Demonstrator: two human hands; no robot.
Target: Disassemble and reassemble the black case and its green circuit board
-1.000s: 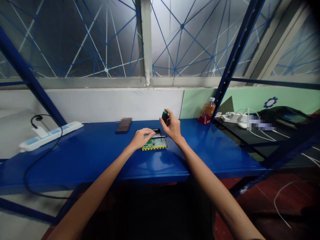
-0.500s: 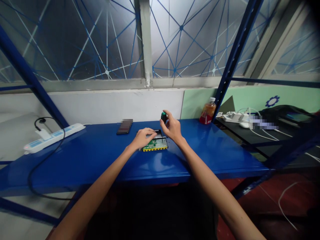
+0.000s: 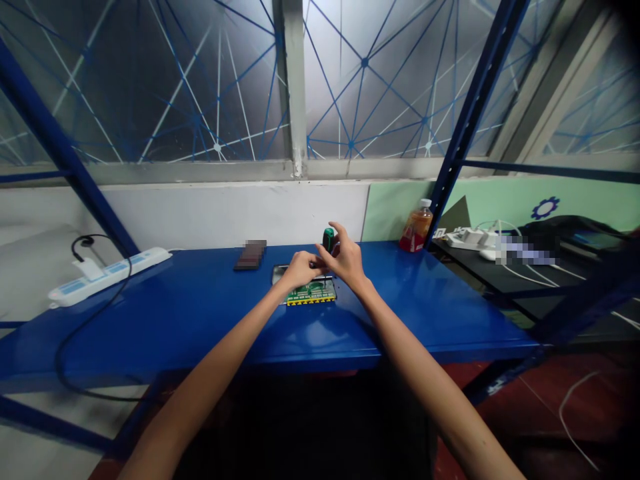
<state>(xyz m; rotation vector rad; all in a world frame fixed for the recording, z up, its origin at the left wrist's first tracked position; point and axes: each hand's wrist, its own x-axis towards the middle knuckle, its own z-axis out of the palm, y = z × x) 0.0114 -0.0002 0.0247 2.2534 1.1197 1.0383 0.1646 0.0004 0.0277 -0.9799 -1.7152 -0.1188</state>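
My right hand (image 3: pixel 346 259) grips a screwdriver (image 3: pixel 328 238) by its green and black handle. The tool stands upright, its thin shaft pointing down at a device with a green circuit board (image 3: pixel 313 291) and a yellow-and-black strip along its near edge. Over the dark frame at the back of this device is my left hand (image 3: pixel 302 269). Its fingers are pinched together close to the screwdriver's shaft, and what lies between them is hidden. Whether the tip touches the board is too small to tell.
A dark phone-like slab (image 3: pixel 251 255) lies behind and left on the blue table (image 3: pixel 200 327). At the far left sits a white power strip (image 3: pixel 110 275) with a black cable. A bottle of reddish drink (image 3: pixel 417 227) stands by the right upright (image 3: pixel 453 147).
My left hand has moved right, and its fingers have come together by the screwdriver's shaft. My right hand stays nearly in place with the screwdriver. More of the device's left end shows.
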